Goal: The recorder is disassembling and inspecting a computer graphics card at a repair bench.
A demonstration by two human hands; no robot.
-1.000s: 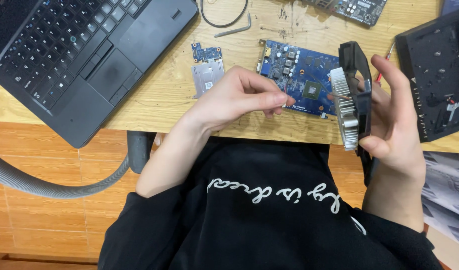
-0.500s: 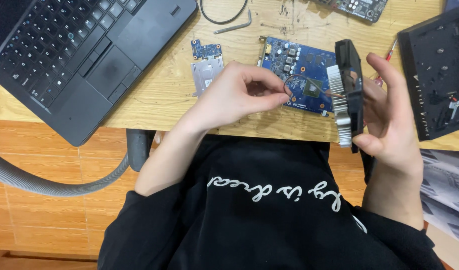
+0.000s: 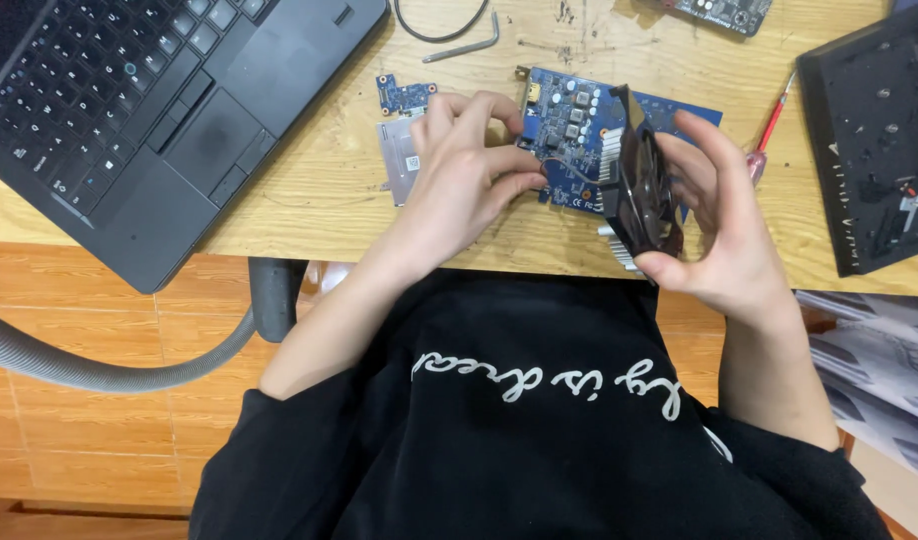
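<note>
Both of my hands are busy over the wooden table (image 3: 309, 200). My right hand (image 3: 724, 235) is wrapped around a black fan with metal fins (image 3: 641, 195), thumb under it and fingers curled over the far side, so it is squeezed tight on the fan. It holds the fan up on its edge, just above the blue circuit board (image 3: 569, 125). My left hand (image 3: 469, 165) sits at nine o'clock from the fan, with its fingers bent together and the tips pinched near a thin wire (image 3: 569, 168) that runs from the board toward the fan. I cannot tell if the fingers really grip the wire. The blue board lies flat on the table, partly under both hands. A small blue board with a shiny metal piece (image 3: 401, 135) lies at nine o'clock from my left hand. A black laptop (image 3: 149, 110) sits far out at ten o'clock. A red screwdriver (image 3: 769, 130) lies at two o'clock from the fan, and a black tray (image 3: 869, 140) sits past it at three o'clock.
</note>
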